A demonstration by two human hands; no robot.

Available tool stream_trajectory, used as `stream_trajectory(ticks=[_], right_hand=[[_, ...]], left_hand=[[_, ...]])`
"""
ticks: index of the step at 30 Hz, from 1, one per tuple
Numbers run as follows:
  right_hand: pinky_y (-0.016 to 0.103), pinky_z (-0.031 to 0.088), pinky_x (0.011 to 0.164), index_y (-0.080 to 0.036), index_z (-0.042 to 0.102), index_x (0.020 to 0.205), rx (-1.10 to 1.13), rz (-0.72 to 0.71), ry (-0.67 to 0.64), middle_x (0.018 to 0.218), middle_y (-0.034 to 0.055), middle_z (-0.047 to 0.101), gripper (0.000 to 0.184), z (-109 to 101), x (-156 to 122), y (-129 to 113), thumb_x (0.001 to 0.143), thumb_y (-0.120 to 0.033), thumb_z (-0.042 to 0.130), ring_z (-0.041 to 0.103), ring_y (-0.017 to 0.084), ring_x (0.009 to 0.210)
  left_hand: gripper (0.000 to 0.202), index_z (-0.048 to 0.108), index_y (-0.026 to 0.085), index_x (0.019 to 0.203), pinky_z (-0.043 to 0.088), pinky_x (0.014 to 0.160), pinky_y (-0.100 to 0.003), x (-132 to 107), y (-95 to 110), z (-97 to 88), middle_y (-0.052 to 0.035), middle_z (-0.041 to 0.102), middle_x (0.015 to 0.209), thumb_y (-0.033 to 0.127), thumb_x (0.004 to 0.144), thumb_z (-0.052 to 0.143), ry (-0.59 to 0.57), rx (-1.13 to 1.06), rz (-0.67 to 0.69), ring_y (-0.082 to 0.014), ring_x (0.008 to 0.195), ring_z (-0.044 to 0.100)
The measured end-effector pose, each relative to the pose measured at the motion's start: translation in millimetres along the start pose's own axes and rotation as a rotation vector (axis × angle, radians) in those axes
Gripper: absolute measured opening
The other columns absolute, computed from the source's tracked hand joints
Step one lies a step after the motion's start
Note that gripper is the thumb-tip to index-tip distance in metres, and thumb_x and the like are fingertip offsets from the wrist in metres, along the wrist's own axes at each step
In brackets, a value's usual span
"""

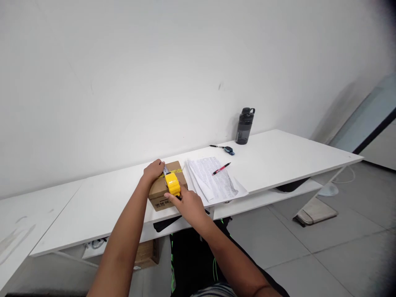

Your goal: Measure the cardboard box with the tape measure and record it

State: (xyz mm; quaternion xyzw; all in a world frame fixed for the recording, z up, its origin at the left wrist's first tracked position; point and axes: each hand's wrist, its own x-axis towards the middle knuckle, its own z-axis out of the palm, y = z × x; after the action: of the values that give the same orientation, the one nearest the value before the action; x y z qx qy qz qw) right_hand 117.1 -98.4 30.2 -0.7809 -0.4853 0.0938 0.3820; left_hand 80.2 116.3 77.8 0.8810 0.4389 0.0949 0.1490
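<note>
A yellow tape measure [173, 184] lies across the top of a small brown cardboard box [158, 188], with a short length of its blade [166, 170] pulled out towards the box's far edge. My right hand [189, 203] is closed around the tape measure's case, thumb on the near side. At the box's far left edge, my left hand [154, 170] has its fingers curled at the blade's end; the fingertips are partly hidden. Yellow tape with print runs over the box top, and dark lettering marks its near side.
Printed sheets [204, 177] lie right of the box, with a red and black pen [221, 168] on them. Farther back are a black pen [216, 146], a small dark blue object [229, 150] and a dark water bottle [244, 127]. A wall borders the white table [278, 156].
</note>
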Motion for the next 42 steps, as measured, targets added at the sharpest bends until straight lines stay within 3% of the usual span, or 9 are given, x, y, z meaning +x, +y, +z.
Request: stream_trajectory(ticks=[9,13,17,22,26,30,33,38,42], right_hand=[[0.028,0.042,0.061,-0.019,0.051,0.138,-0.030,-0.082,-0.053,0.086,0.0108,0.073,0.070,26,2,-15,0.088,-0.068,0.043,0.068,0.027,0.079],[0.027,0.039,0.058,-0.018,0.066,0.116,0.088,-0.123,-0.008,0.073,0.0077,0.071,0.059,33,-4,-5,0.088,-0.065,0.046,0.065,0.024,0.068],[0.026,0.039,0.055,-0.019,0.069,0.095,0.283,-0.187,0.060,0.062,0.0026,0.065,0.051,27,-18,11,0.085,-0.064,0.050,0.059,0.018,0.056],[0.027,0.044,0.061,-0.019,0.065,0.098,0.429,-0.131,0.125,0.069,0.0031,0.067,0.045,12,-19,30,0.086,-0.060,0.052,0.060,0.018,0.061],[0.030,0.048,0.069,-0.020,0.061,0.101,0.540,-0.043,0.108,0.090,0.0069,0.071,0.044,16,-3,48,0.087,-0.059,0.047,0.065,0.022,0.079],[0.030,0.047,0.068,-0.020,0.060,0.094,0.594,-0.023,0.104,0.083,0.0061,0.071,0.044,19,12,56,0.088,-0.060,0.045,0.066,0.022,0.080],[0.029,0.044,0.063,-0.020,0.061,0.100,0.456,-0.065,0.045,0.075,0.0039,0.069,0.045,4,27,47,0.088,-0.061,0.046,0.064,0.022,0.071],[0.028,0.041,0.063,-0.025,0.060,0.120,0.095,-0.323,-0.047,0.081,0.0029,0.071,0.049,-22,79,29,0.084,-0.059,0.055,0.064,0.022,0.074],[0.026,0.037,0.059,-0.023,0.065,0.106,0.038,-0.351,-0.048,0.076,0.0029,0.067,0.047,-14,127,30,0.087,-0.062,0.046,0.060,0.020,0.069]], left_hand=[[0.032,0.053,0.026,0.094,0.041,0.084,-0.043,-23,-34,-0.7,-0.0090,0.068,0.111,0.049,0.092,0.032,0.149,-0.105,-0.237,-0.0315,0.102,0.062],[0.031,0.053,0.026,0.091,0.042,0.079,-0.040,-26,-43,0.0,-0.0064,0.069,0.107,0.050,0.092,0.033,0.178,-0.139,-0.269,-0.0289,0.097,0.063],[0.031,0.053,0.024,0.087,0.042,0.073,-0.036,-24,-46,-0.6,-0.0066,0.070,0.103,0.050,0.091,0.035,0.172,-0.160,-0.284,-0.0267,0.090,0.063],[0.032,0.054,0.024,0.088,0.041,0.076,-0.038,-19,-37,5.5,-0.0083,0.070,0.101,0.049,0.092,0.034,0.172,-0.128,-0.289,-0.0283,0.091,0.063],[0.033,0.055,0.022,0.089,0.041,0.079,-0.040,-15,-23,12.1,-0.0112,0.070,0.100,0.049,0.091,0.036,0.156,-0.057,-0.261,-0.0306,0.092,0.063],[0.033,0.055,0.022,0.091,0.042,0.079,-0.039,-16,-16,11.0,-0.0112,0.070,0.101,0.047,0.092,0.034,0.134,0.003,-0.243,-0.0302,0.092,0.063],[0.034,0.055,0.021,0.094,0.042,0.080,-0.038,-18,-13,7.1,-0.0111,0.070,0.103,0.047,0.092,0.033,0.118,0.016,-0.228,-0.0295,0.094,0.064],[0.044,0.059,0.020,0.093,0.043,0.079,-0.038,-25,-9,3.5,-0.0122,0.071,0.098,0.056,0.090,0.033,0.112,-0.074,-0.172,-0.0299,0.090,0.065],[0.047,0.065,0.022,0.091,0.042,0.082,-0.038,-33,-8,5.9,-0.0108,0.072,0.105,0.057,0.090,0.033,0.148,-0.214,-0.130,-0.0310,0.097,0.064]])
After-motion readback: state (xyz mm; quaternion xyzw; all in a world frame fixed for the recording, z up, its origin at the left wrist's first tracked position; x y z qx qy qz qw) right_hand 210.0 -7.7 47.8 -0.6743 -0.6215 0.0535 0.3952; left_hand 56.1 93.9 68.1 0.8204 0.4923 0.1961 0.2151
